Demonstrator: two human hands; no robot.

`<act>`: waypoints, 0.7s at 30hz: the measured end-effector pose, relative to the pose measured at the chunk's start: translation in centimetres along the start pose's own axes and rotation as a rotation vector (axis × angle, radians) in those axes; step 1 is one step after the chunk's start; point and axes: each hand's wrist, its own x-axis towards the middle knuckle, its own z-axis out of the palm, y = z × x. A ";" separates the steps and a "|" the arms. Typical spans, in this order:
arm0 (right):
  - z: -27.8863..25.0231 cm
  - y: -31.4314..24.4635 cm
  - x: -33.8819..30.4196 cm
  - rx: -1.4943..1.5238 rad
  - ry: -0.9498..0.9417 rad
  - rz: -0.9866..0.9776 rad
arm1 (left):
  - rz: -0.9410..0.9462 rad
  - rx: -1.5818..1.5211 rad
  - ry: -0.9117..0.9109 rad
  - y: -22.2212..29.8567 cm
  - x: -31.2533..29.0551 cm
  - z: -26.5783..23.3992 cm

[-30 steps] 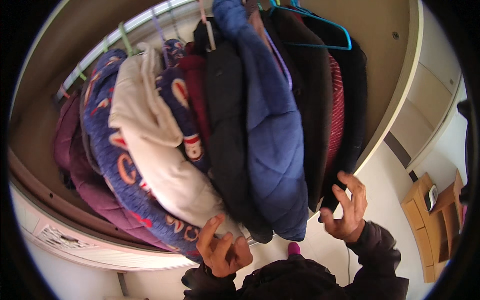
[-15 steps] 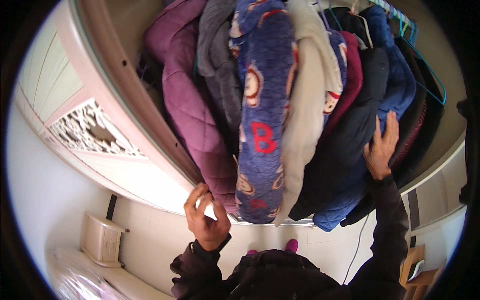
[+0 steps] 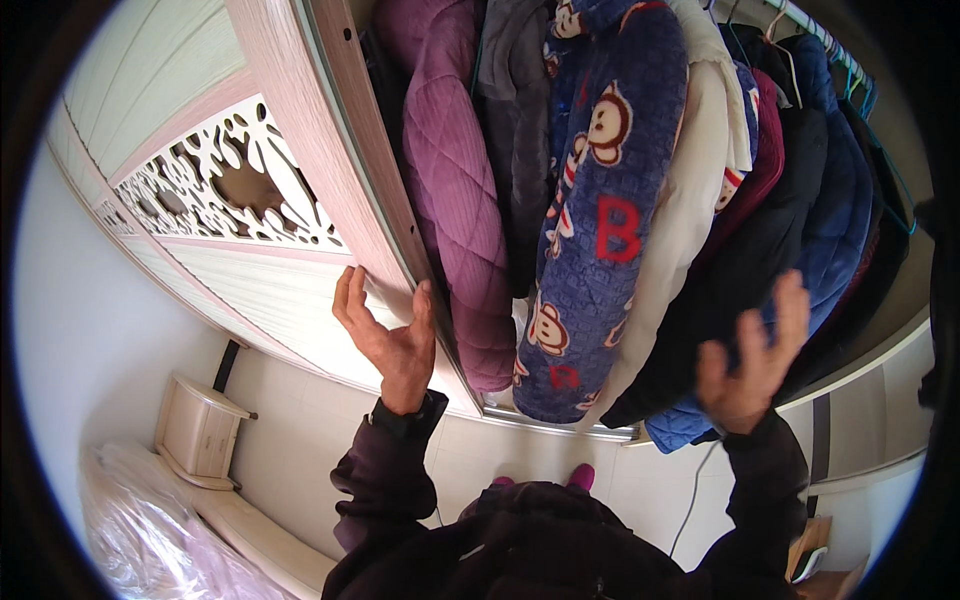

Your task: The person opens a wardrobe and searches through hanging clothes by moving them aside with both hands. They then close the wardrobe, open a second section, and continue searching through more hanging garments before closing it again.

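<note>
My left hand has its fingers spread at the edge of a pink and white wardrobe door; whether it touches the door I cannot tell. My right hand, slightly blurred, is raised with fingers apart in front of a black coat and a blue quilted jacket. Between my hands hang a purple quilted jacket, a grey fleece garment, a navy fleece garment with monkey faces and red lettering, and a cream garment. A maroon garment is partly hidden. Both hands are empty.
A striped rail carries the hangers at the upper right. A cream bedside cabinet stands lower left, beside something wrapped in clear plastic. A cable runs over the tiled floor near my pink shoes.
My right hand has come off the blue jacket, moving lower and toward me. My left hand has uncurled and risen along the door edge. The clothes and door appear shifted right in view.
</note>
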 end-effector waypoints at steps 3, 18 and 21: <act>3.5 -4.3 2.3 0.157 -0.050 -0.199 | -0.048 -0.054 0.018 0.0 0.2 0.3; 17.2 0.1 0.5 0.116 -0.177 -0.235 | -0.272 -0.024 0.005 0.1 -0.1 0.0; 17.0 0.2 1.5 0.155 -0.090 -0.240 | -0.250 -0.034 0.000 2.4 -0.6 0.3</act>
